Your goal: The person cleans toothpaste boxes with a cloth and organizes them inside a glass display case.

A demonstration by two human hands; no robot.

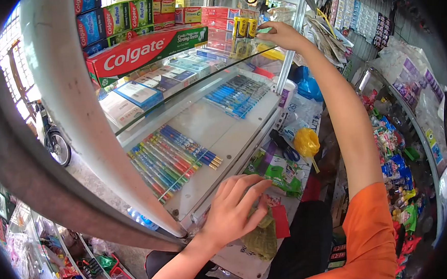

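My right hand [281, 36] reaches to the far end of the glass shelf, its fingers pinched on a small pale-green piece [265, 30] whose kind I cannot make out. Right beside those fingertips, two yellow-and-black batteries [244, 27] stand upright on the glass. My left hand [235, 205] is low in front of me, fingers curled above an olive-green cloth [262, 238]; the fingers seem closed on its upper part, which they partly hide. Next to the cloth shows a red flat piece [280, 221].
Colgate boxes [146, 51] line the glass shelf [189, 83]. Pens [238, 95] and pencils [176, 155] lie below it. Black-handled scissors [284, 145], a yellow-wrapped lollipop [306, 142] and green packets [282, 171] sit right of the case. A white post [72, 97] rises at left.
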